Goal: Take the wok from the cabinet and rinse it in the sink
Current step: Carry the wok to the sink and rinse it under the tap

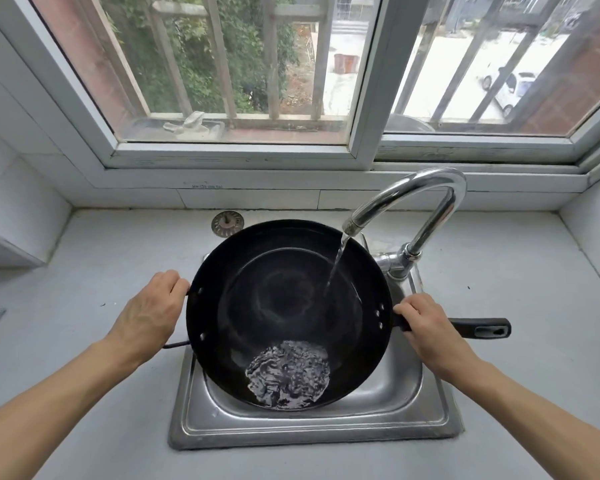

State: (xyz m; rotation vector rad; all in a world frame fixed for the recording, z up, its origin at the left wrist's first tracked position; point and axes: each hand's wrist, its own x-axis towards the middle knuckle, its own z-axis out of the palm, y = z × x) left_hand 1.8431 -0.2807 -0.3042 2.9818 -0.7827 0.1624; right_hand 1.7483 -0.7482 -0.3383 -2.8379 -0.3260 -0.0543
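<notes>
Water (336,265) runs in a thin stream from the faucet (426,202) into the wok (288,292), landing on the inner wall on the faucet side. The wok, black and round, sits over the sink (378,410), covering most of the basin, and seems tilted toward the person, since a shallow pool of rippling water (288,374) gathers at the wok's near edge rather than its middle.

Both hands hold the wok. The left hand (149,317) is at the wok's left rim, fingers curled over the small loop handle (175,345), most of which it hides. The right hand (430,327) wraps around the long black handle (478,329) close to where it joins the wok's right rim; the handle's far end sticks out beyond the hand, above the table (534,289).

Behind the wok, on the table, lies a round metal sink strainer (227,224), just apart from the wok's far rim. The faucet's base stands at the sink's right rear corner, its curved neck arching over the wok. Beyond it, a window (291,81) with bars looks out on greenery and a parked white car (510,88).
</notes>
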